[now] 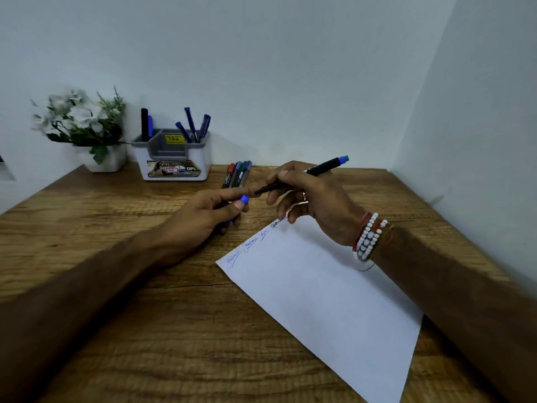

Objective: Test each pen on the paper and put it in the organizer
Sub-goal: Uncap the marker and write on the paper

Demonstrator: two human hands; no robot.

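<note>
My right hand (311,199) grips a black pen (322,167) with a blue end, its bare tip pointing left toward my left hand. My left hand (209,216) pinches the pen's blue cap (245,199) between thumb and fingers, just beside the tip. Below both hands lies a white sheet of paper (328,292) with several scribbles along its far edge. The white and grey organizer (174,158) stands at the back of the desk with several pens upright in it. A small row of loose pens (236,174) lies just to its right.
A white pot of artificial flowers (87,126) stands at the back left, next to the organizer. The wooden desk (116,286) is boxed in by walls at the back and on the right.
</note>
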